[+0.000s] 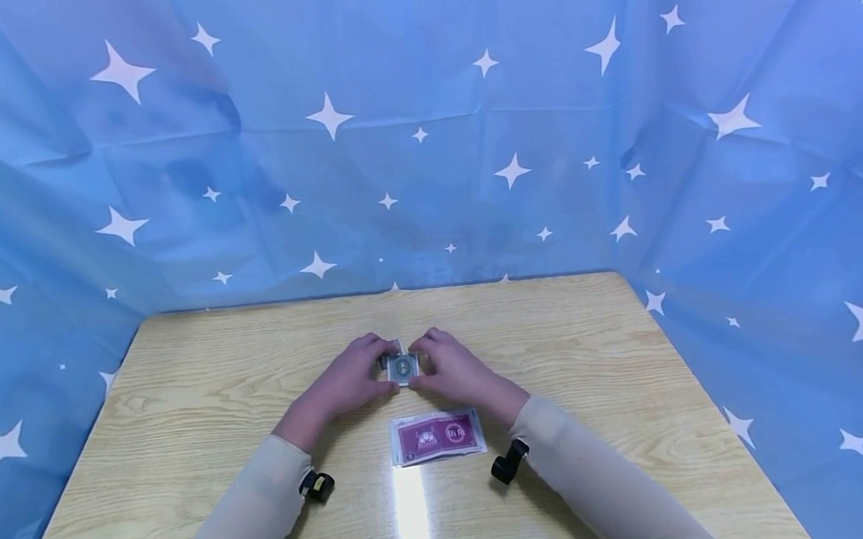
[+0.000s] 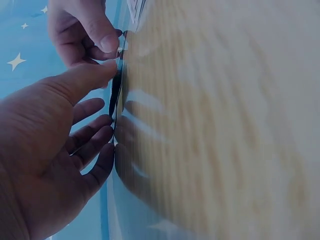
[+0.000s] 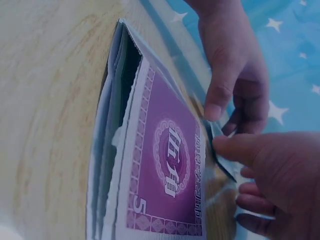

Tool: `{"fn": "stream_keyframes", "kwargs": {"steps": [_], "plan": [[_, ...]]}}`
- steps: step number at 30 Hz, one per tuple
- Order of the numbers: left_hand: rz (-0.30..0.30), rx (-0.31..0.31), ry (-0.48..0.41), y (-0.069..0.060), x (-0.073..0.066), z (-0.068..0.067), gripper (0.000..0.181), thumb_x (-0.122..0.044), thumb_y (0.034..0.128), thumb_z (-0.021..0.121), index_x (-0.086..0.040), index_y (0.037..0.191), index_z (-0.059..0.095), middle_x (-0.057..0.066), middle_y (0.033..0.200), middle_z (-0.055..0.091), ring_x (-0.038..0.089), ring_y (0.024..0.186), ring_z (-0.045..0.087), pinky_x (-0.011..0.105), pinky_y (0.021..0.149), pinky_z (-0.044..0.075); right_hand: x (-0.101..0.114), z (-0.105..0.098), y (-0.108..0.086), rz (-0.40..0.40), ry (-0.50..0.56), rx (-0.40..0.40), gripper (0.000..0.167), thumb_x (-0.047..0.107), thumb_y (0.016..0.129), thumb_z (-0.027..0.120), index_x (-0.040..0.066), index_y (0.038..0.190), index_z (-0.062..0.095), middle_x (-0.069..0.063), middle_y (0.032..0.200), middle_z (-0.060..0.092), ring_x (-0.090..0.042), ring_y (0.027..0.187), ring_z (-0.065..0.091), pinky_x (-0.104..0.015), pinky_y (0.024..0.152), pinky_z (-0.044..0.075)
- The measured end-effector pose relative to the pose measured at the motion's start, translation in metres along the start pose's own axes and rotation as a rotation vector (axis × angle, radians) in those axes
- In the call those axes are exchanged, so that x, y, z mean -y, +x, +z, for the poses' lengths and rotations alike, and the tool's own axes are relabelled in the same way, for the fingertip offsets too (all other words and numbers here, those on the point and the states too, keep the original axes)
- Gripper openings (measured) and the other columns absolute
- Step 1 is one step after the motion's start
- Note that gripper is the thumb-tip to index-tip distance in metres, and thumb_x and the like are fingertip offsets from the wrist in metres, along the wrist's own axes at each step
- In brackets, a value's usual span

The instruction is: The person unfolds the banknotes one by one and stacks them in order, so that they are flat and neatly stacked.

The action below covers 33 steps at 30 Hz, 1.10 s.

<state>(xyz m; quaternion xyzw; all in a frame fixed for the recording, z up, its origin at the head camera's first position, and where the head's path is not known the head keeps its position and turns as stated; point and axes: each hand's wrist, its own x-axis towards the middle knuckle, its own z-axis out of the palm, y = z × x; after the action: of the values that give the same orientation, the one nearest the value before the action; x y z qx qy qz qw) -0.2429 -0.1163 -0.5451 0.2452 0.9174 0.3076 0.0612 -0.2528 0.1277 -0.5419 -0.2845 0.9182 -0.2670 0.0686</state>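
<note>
Both hands meet over a small grey-green piece of printed paper (image 1: 403, 368) at the middle of the table. The left hand (image 1: 354, 376) pinches its left edge and the right hand (image 1: 449, 370) its right edge, thumbs nearest the body. A bit of pale paper shows just behind it. In the left wrist view the paper is a thin dark edge beside the left hand (image 2: 55, 145). Nearer the body lies a stack of folded notes, a purple one (image 1: 437, 437) on top; the right wrist view shows its printed face (image 3: 170, 160) close up beside the right hand (image 3: 280, 175).
The wooden table (image 1: 207, 385) has a bright light reflection below the purple note. A blue cloth with white stars (image 1: 425, 178) hangs behind and at both sides. Each wrist wears a small black camera, left (image 1: 317, 485) and right (image 1: 509, 463).
</note>
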Motion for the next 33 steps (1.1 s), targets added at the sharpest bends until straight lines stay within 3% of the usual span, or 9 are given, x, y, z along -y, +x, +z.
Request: {"fn": "stream_keyframes", "kwargs": {"steps": [5, 22, 33], "plan": [[0.002, 0.010, -0.007, 0.0017, -0.0016, 0.0002, 0.061, -0.021, 0.0893, 0.095, -0.007, 0.143, 0.070, 0.008, 0.131, 0.064, 0.029, 0.125, 0.062, 0.049, 0.116, 0.050, 0.0015, 0.0008, 0.0023, -0.001, -0.029, 0.024, 0.057, 0.029, 0.093, 0.091, 0.005, 0.142, 0.070, -0.004, 0.119, 0.062, -0.016, 0.101, 0.054, -0.033, 0.087, 0.055], [-0.053, 0.037, -0.052, 0.0057, 0.0036, 0.0024, 0.059, -0.021, 0.0882, 0.096, -0.007, 0.141, 0.072, 0.005, 0.123, 0.062, 0.025, 0.116, 0.060, 0.045, 0.109, 0.052, 0.0055, -0.0045, 0.0074, 0.071, 0.093, 0.101, 0.052, 0.022, 0.094, 0.091, 0.006, 0.138, 0.069, -0.005, 0.122, 0.057, -0.018, 0.101, 0.054, -0.035, 0.087, 0.054], [-0.066, 0.047, -0.108, 0.0083, 0.0074, 0.0037, 0.057, -0.019, 0.0882, 0.096, -0.008, 0.138, 0.071, 0.004, 0.124, 0.061, 0.024, 0.117, 0.060, 0.045, 0.109, 0.052, 0.0036, -0.0045, 0.0086, 0.064, 0.121, 0.105, 0.054, 0.020, 0.093, 0.092, 0.006, 0.140, 0.068, -0.006, 0.124, 0.057, -0.020, 0.102, 0.055, -0.035, 0.087, 0.053]]}}
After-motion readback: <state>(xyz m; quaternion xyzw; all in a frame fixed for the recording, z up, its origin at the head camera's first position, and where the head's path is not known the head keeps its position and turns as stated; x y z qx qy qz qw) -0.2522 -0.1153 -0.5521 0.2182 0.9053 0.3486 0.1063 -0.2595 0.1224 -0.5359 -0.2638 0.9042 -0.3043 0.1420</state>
